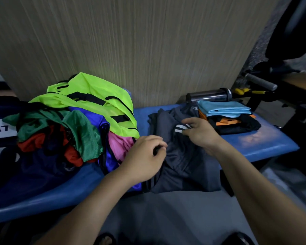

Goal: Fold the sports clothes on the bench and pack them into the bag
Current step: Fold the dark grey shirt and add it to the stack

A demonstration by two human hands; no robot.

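Note:
A dark grey garment [180, 161] with white stripes lies on the blue bench [265, 144], its lower part hanging over the front edge. My left hand [145, 156] pinches a fold of its dark fabric at the left side. My right hand [200, 133] grips the striped part near the middle. To the left sits a loose heap of sports clothes [74, 121] in neon green, dark green, red, blue and pink. A folded stack [226, 115] with a light blue piece on top lies at the right. A dark bag [2, 131] with white lettering shows at the far left edge.
A metal bottle [208, 95] lies on its side behind the folded stack. Black gym equipment with a padded handle [260, 82] stands at the right. A wood-grain wall [148, 41] backs the bench. Grey floor lies below the bench edge.

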